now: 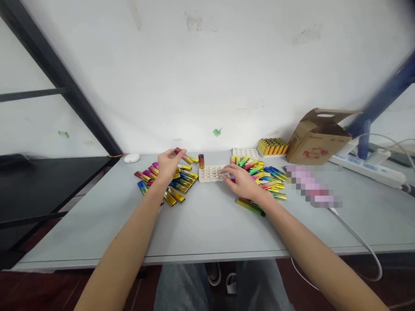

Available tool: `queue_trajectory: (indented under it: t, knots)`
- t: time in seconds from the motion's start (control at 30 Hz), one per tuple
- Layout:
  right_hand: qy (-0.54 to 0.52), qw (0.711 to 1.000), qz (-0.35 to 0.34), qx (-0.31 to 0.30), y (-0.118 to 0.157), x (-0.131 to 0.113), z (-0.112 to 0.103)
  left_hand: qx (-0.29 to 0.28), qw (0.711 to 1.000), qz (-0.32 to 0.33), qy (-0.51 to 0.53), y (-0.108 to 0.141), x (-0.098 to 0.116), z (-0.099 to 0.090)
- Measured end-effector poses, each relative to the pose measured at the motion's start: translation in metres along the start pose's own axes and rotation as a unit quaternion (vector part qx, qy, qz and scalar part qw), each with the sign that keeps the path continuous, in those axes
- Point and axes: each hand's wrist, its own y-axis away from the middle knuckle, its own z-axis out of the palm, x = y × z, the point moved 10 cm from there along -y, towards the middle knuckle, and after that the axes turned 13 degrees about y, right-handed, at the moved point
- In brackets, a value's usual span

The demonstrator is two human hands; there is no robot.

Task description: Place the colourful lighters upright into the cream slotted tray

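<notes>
My left hand (169, 164) pinches a shiny red-and-gold flat tube-like case (183, 155) between thumb and fingers, above a pile of similar cases (177, 194). In front of me lies a white tray (209, 174) with rows of oval holes. One dark-red-and-gold case (201, 161) stands upright at its far left corner. At the tray's right end, my right hand (241, 181) has its thumb and fingers curled over the edge, partly covering the holes. Another pile of multicoloured metallic cases (259, 172) lies beside and beyond that hand.
By the wall stand a second white holed tray (245, 152) and a tray filled with upright yellow-gold cases (272, 147). An open cardboard box (316, 138), a power strip (369, 169) and a blurred pink object with a cable (311, 185) are right. A small white case (132, 158) sits left.
</notes>
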Motion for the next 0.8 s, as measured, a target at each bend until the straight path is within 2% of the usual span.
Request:
queue_trajectory:
  t: [0.1,0.27,0.47,0.57,0.8]
  knots:
    - [0.001,1.000,0.002,-0.003,0.000,0.000,0.001,-0.007,0.989,-0.081,0.121,-0.001,-0.013,0.001]
    - [0.000,1.000,0.007,-0.004,0.000,0.000,0.000,-0.049,0.960,-0.147,0.233,0.007,-0.012,0.015]
    - [-0.028,1.000,0.001,-0.015,-0.001,-0.007,-0.002,-0.155,0.921,-0.225,0.279,0.030,-0.001,0.047]
    - [-0.030,0.999,-0.001,-0.018,-0.001,-0.008,-0.003,-0.187,0.906,-0.260,0.277,0.043,0.001,0.060]
    - [-0.034,0.999,-0.004,-0.019,-0.001,-0.010,-0.004,-0.255,0.898,-0.262,0.244,0.064,0.005,0.086]
